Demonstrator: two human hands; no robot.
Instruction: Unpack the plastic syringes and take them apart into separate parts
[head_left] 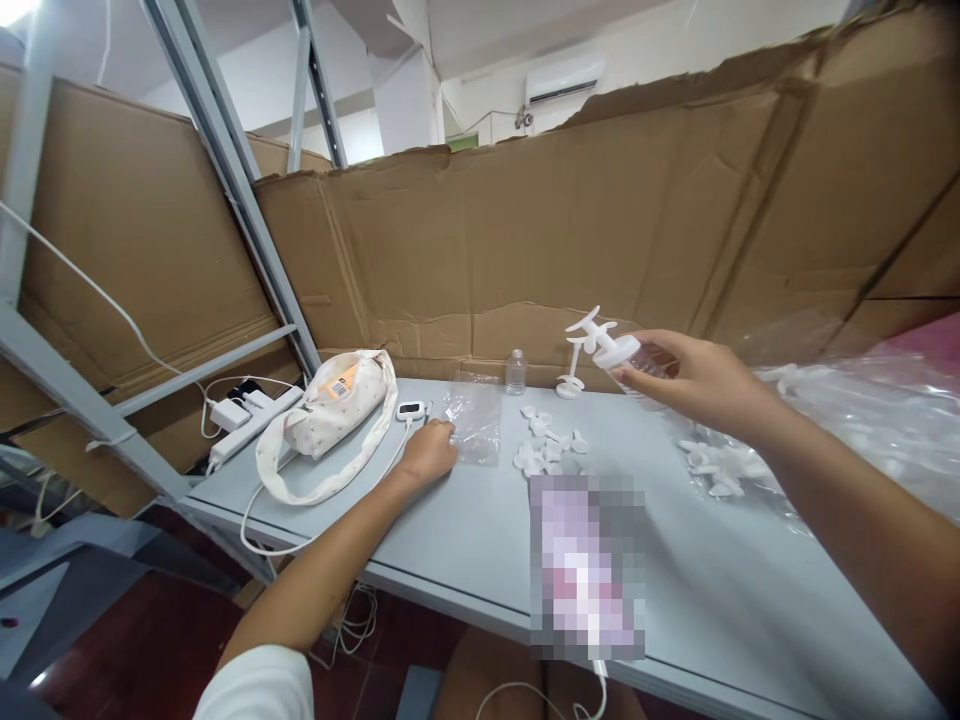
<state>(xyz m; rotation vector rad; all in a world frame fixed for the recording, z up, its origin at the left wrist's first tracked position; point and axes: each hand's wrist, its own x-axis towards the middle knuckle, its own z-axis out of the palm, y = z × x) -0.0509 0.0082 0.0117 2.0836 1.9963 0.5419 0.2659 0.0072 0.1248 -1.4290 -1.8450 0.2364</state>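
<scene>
My right hand (686,375) is closed around a clear plastic container (651,362), raised above the right side of the table and tilted leftward. A white ring-shaped cap (616,351) and a white piece with curved blades (592,328) are at its far end. My left hand (430,452) rests on the table with its fingers curled, at the left edge of a flat clear plastic bag (478,425). Whatever those fingers hold, if anything, is hidden. Between the hands lie several small white plastic parts (541,455).
A small clear bottle (515,373) and a white stand-like part (570,385) stand at the back. Bagged white parts (724,465) lie right. A white bag (337,405), charging device (410,411) and power strip (255,425) sit left. A blurred purple object (581,560) lies in front. Cardboard (525,240) walls the back.
</scene>
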